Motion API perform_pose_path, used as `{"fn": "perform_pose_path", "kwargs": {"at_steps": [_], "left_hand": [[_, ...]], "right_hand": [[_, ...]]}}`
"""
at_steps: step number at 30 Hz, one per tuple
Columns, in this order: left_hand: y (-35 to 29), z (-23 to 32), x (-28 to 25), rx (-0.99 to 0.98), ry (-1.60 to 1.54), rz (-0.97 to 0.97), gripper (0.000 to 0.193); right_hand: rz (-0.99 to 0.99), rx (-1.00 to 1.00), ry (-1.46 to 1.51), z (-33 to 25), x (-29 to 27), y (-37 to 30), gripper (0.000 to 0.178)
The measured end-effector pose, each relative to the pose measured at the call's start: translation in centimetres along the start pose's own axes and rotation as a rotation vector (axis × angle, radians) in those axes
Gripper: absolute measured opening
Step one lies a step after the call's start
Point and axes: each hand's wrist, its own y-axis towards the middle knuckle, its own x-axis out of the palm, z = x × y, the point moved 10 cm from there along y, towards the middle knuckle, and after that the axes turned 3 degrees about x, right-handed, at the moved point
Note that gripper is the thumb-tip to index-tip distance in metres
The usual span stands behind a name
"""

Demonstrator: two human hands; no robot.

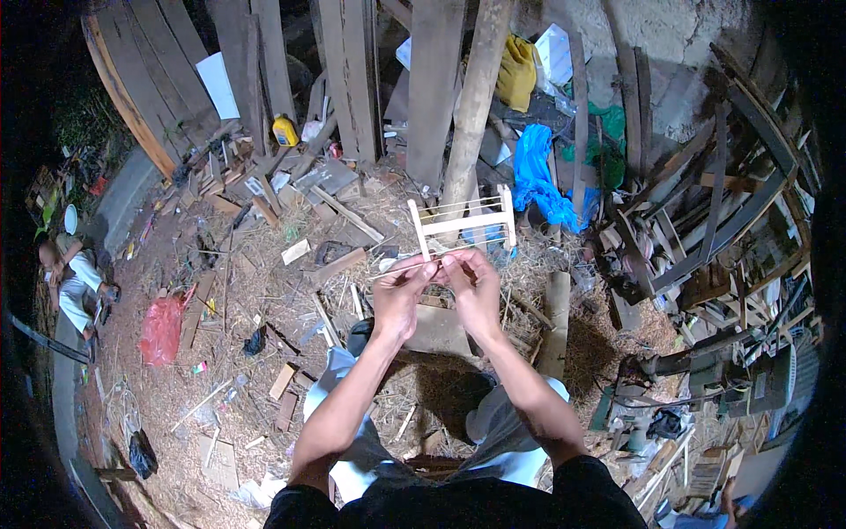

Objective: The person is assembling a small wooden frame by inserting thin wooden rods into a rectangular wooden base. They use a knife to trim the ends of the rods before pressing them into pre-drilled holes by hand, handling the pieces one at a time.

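A small pale wooden frame (pixel 463 225), two uprights joined by a crossbar and thin rods, is held up in front of me. My left hand (pixel 398 295) is closed in a pinch at the lower end of its left upright. Right beside it, my right hand (pixel 473 286) also pinches, its thumb and fingers closed near the same end. From the left hand's fingertips a thin stick (pixel 384 274) pokes out to the left; which fingers grip it, I cannot tell.
Planks (pixel 352 79) and a pole (pixel 471 106) stand ahead. Blue plastic sheeting (pixel 539 176) hangs beyond the frame. Scrap wood (pixel 723 229) is piled at right. A red plastic bag (pixel 163 328) lies at left, near a seated person (pixel 77 282). Wood scraps litter the ground.
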Motion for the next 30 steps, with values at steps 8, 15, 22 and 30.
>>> {"fn": "perform_pose_path", "kwargs": {"at_steps": [8, 15, 22, 30], "left_hand": [[-0.1, 0.8, -0.1, 0.105, 0.133, 0.017, 0.017], [-0.1, 0.9, 0.1, 0.140, 0.203, 0.003, 0.019], [0.2, 0.7, 0.0, 0.141, 0.266, -0.023, 0.020], [0.3, 4.4, -0.5, 0.237, 0.620, 0.057, 0.015]], "right_hand": [[-0.027, 0.112, 0.145, 1.7, -0.3, 0.2, 0.010], [-0.032, 0.173, 0.228, 2.2, 0.0, 0.1, 0.014], [-0.062, 0.223, 0.353, 3.1, 0.3, 0.1, 0.012], [-0.045, -0.080, -0.794, -1.7, -1.1, 0.0, 0.019]]}}
